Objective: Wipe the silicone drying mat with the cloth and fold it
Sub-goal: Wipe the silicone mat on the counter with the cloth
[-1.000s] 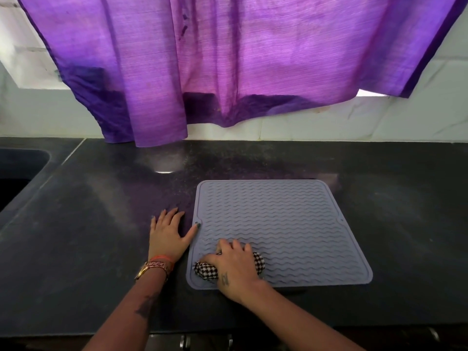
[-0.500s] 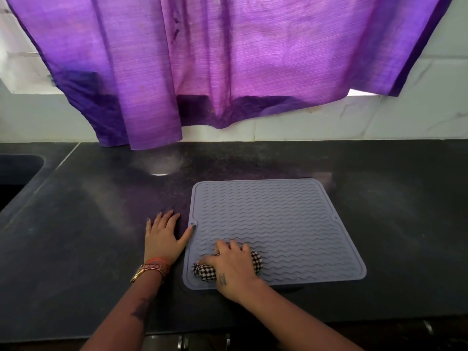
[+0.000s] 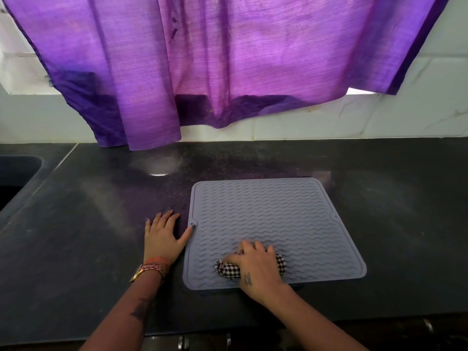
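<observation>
There are two hands, a left hand (image 3: 162, 236) and a right hand (image 3: 255, 267), one gray mat (image 3: 273, 219), one checkered cloth (image 3: 228, 271), one purple curtain (image 3: 228, 59), one dark counter (image 3: 88, 236), and one sink (image 3: 17, 173).

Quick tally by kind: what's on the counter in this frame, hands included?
Mat: 1
Cloth: 1
Hands: 2, left hand flat on the counter with thumb on the mat edge, right hand gripping the cloth
Total: 4
</observation>
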Tool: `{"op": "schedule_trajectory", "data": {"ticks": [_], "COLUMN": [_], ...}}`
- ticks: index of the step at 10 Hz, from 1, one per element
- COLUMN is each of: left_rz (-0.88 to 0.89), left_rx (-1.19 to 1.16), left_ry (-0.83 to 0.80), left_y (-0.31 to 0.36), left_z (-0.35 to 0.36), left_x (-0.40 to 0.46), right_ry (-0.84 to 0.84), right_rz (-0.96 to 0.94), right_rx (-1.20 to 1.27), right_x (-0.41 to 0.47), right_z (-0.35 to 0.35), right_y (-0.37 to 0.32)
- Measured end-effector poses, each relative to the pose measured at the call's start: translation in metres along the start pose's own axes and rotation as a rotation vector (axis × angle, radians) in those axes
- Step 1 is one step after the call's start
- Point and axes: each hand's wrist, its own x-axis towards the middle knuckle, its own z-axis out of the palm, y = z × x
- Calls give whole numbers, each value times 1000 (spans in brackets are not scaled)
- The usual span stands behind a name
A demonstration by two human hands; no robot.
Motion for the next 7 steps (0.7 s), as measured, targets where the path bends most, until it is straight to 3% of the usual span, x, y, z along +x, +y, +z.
{"op": "schedule_trajectory", "data": {"ticks": [7], "left_rz": [12], "left_rx": [-3], "left_ry": [15], "left_y": [-3], "left_z": [5], "left_x": [2], "right_ry": [17], "right_rz": [194], "right_rx": [45], "right_x": [-29], "right_z": [-3], "right_y": [55]}}
